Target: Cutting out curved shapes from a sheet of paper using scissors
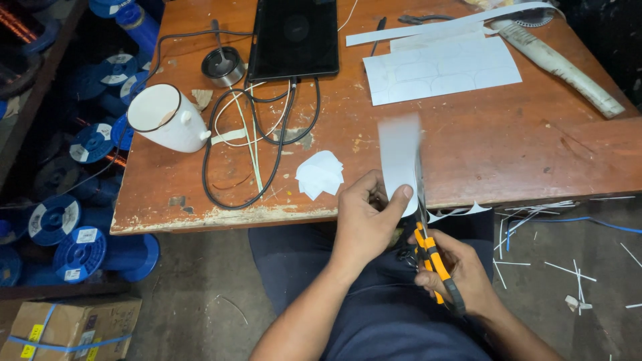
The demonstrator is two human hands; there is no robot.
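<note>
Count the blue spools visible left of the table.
About 9 blue spools: two on the floor, several stacked beside the table's left edge, one at the top. More may be hidden in the dark.

- A worn, scratched wooden table (481, 144) with chipped paint along its edge stood just beyond the grip.
- Grey concrete floor (200, 294) lay below.
- Blue wire spools (79, 253) crowded the dim area far left.
</note>
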